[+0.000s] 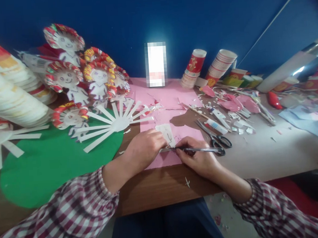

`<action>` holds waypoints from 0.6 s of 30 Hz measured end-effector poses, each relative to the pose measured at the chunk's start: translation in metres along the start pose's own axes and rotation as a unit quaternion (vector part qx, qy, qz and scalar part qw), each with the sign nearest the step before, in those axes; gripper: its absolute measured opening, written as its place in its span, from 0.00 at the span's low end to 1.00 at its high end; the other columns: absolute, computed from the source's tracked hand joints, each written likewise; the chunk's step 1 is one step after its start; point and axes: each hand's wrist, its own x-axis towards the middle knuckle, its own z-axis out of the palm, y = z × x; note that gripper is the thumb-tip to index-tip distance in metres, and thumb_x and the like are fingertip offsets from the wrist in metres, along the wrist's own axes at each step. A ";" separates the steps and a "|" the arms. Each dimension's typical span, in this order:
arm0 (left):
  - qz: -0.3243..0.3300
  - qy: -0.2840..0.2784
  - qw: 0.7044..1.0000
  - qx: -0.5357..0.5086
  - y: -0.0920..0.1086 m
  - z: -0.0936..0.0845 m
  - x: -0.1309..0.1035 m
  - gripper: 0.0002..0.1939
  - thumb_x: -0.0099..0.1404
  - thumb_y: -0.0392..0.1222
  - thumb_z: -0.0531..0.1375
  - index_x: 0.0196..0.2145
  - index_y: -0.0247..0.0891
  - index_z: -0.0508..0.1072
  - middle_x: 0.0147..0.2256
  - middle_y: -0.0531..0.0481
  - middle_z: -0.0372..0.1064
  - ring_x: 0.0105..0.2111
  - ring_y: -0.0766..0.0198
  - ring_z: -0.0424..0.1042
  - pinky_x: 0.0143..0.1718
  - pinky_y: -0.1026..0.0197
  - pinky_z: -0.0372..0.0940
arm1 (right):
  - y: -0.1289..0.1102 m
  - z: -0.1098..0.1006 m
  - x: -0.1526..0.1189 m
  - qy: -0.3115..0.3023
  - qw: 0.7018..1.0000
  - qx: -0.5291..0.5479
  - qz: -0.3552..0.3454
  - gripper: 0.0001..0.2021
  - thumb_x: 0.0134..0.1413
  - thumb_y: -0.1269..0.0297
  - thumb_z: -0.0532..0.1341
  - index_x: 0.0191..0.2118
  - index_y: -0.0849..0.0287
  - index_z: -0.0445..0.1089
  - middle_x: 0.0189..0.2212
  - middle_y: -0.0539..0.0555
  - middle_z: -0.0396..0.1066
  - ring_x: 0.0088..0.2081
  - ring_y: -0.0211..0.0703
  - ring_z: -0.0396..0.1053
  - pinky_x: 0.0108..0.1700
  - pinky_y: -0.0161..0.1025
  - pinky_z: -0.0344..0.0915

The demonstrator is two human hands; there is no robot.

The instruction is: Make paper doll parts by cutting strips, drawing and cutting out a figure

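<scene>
My right hand (200,161) grips a pen (205,150), its tip resting on a small white paper piece (167,132). Dark drawn lines run over that piece. My left hand (146,145) is closed at the left edge of the same piece and holds it; its fingertips are partly hidden. Both hands work over a pink paper sheet (155,164) with a cut-out gap in it. Just beyond my right hand lie scissors (222,142) with black handles, and near them a small white tube (216,126).
Left of my hands, a white cup cut into strips (120,124) lies partly on green paper (56,164). Paper-cup figures (67,79) and stacked cups (9,92) stand behind. A bright blurred screen (155,63) is upright at the back. Pink scraps (229,104) litter the right.
</scene>
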 end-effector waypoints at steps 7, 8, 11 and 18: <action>0.000 0.005 1.000 0.008 0.000 0.001 0.000 0.08 0.67 0.33 0.55 0.36 0.37 0.75 0.35 0.49 0.72 0.38 0.61 0.69 0.43 0.56 0.65 | -0.002 0.000 0.001 -0.005 1.000 0.011 0.003 0.02 0.51 0.71 0.62 0.32 0.60 0.71 0.25 0.49 0.74 0.24 0.35 0.68 0.27 0.31 0.63; -0.002 0.002 1.000 0.007 0.000 0.001 0.000 0.08 0.67 0.33 0.55 0.36 0.36 0.75 0.35 0.49 0.72 0.38 0.61 0.69 0.43 0.56 0.65 | -0.002 -0.001 0.001 -0.006 1.000 0.011 0.004 0.02 0.51 0.71 0.62 0.32 0.59 0.71 0.24 0.49 0.73 0.24 0.35 0.68 0.27 0.31 0.63; -0.008 -0.001 1.000 0.003 0.000 0.001 0.000 0.08 0.67 0.32 0.55 0.37 0.37 0.75 0.35 0.49 0.72 0.38 0.61 0.69 0.43 0.57 0.65 | -0.001 -0.002 0.001 0.004 1.000 0.016 0.011 0.02 0.51 0.71 0.62 0.32 0.59 0.71 0.23 0.49 0.73 0.23 0.34 0.67 0.26 0.31 0.63; -0.006 0.004 1.000 -0.005 0.000 0.000 0.001 0.07 0.67 0.34 0.56 0.38 0.38 0.75 0.35 0.50 0.72 0.39 0.60 0.69 0.43 0.58 0.64 | 0.004 -0.004 0.001 0.039 0.997 0.069 0.021 0.03 0.51 0.71 0.61 0.34 0.59 0.69 0.27 0.50 0.73 0.27 0.37 0.70 0.28 0.32 0.66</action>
